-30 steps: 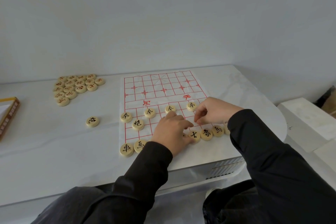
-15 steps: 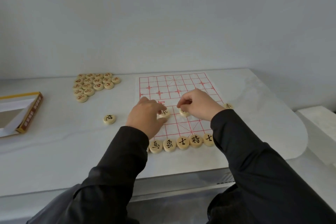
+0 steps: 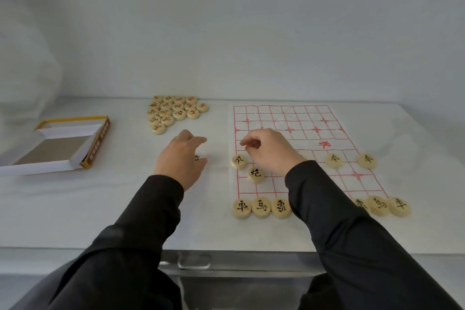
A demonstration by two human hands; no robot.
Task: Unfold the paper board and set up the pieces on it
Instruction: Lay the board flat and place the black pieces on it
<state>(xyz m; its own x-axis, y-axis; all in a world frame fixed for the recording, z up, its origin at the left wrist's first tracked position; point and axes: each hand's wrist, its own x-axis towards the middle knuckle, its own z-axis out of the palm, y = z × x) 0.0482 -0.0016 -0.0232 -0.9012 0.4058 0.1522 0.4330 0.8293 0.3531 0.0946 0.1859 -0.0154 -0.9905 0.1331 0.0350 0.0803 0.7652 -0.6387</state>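
black side nearly laid. left hand (image 3: 181,158) hovered, fingers loose, over the stray piece (image 3: 197,158) on the desk (image 3: 75,209) just left of the board (image 3: 314,118); right hand (image 3: 269,151) curled above the board, contents unclear. next, i'd say: pinch it, seat it.

Loose piece (image 3: 197,158) mostly under L hand (image 3: 181,158), R sleeve (image 3: 327,199) hides mid back-row pcs
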